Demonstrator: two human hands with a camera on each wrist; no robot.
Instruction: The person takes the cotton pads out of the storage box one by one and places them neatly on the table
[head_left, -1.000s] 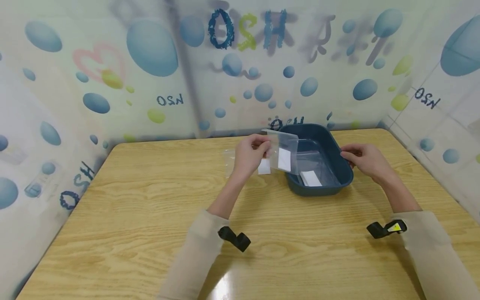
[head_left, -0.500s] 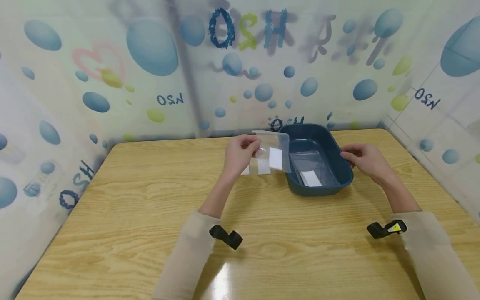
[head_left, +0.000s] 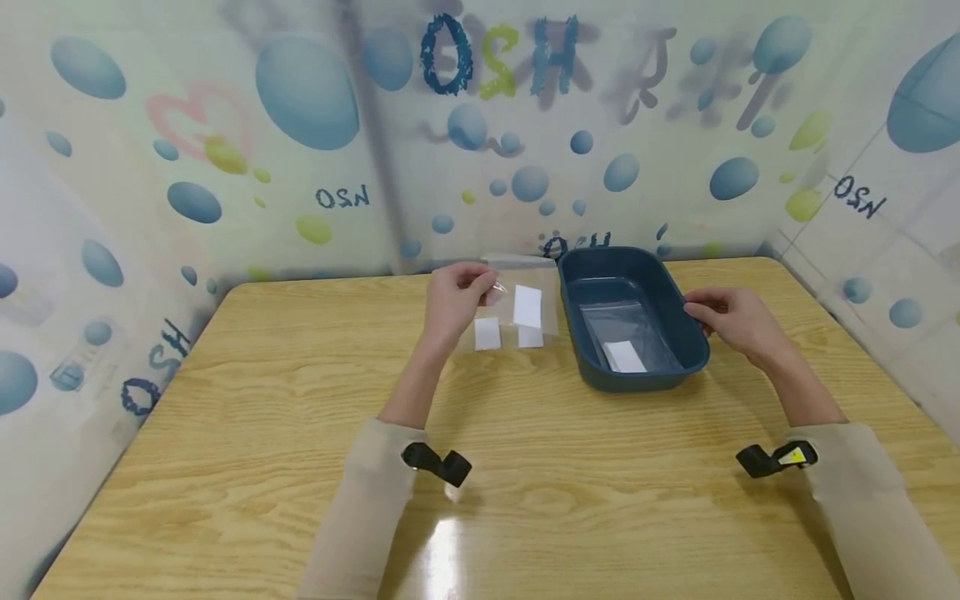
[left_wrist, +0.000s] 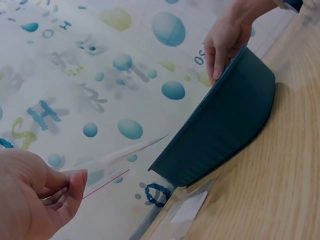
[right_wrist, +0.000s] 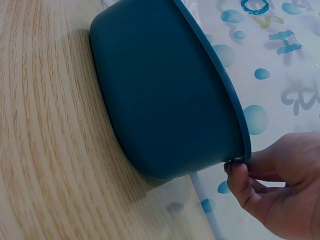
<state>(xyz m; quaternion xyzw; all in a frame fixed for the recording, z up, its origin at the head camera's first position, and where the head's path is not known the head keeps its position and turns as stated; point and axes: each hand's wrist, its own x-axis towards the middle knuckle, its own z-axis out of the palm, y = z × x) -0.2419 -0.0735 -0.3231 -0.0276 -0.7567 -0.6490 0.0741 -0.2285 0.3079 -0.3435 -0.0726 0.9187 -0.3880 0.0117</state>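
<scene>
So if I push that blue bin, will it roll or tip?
The blue bin probably won't roll: its base looks flat. Tipping seems unlikely, as it's wide and low. It may feel light, since its walls look thin.

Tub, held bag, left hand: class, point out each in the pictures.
Tub (right_wrist: 165,95): right wrist view, outer wall.
Held bag (head_left: 527,307): head view, its white patch.
Left hand (head_left: 452,304): head view, its back.

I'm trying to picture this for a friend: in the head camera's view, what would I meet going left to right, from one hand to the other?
Left hand → clear bag → blue tub → right hand.
</scene>
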